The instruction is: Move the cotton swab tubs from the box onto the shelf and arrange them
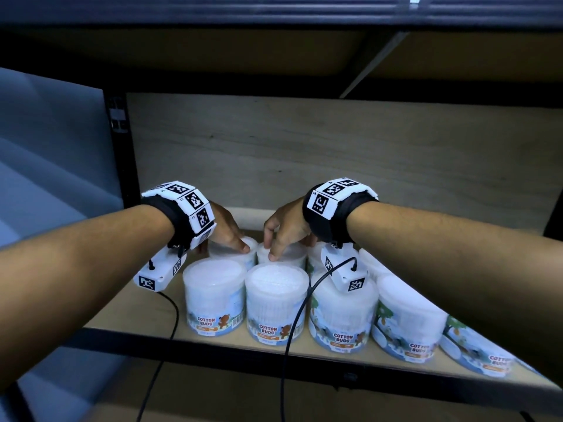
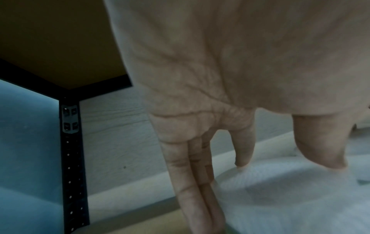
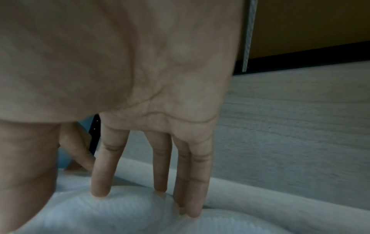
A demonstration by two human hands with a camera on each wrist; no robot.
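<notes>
Our left hand (image 1: 227, 228) rests straight fingers on the lid of a back-row tub (image 1: 236, 254) on the shelf (image 1: 131, 309); our right hand (image 1: 285, 231) does likewise on the neighbouring tub (image 1: 285, 257). Neither grips anything. More tubs (image 1: 275, 303) stand in front.

You are looking at a light wooden shelf board (image 1: 128, 312) with a black metal front rail, backed by a pale wood-grain panel. Standing upright on it are cotton swab tubs (image 1: 275, 303) in two rows: the front row runs along the rail with its "COTTON BUDS" labels facing you, the back row sits just behind, tubs touching side by side.
</notes>
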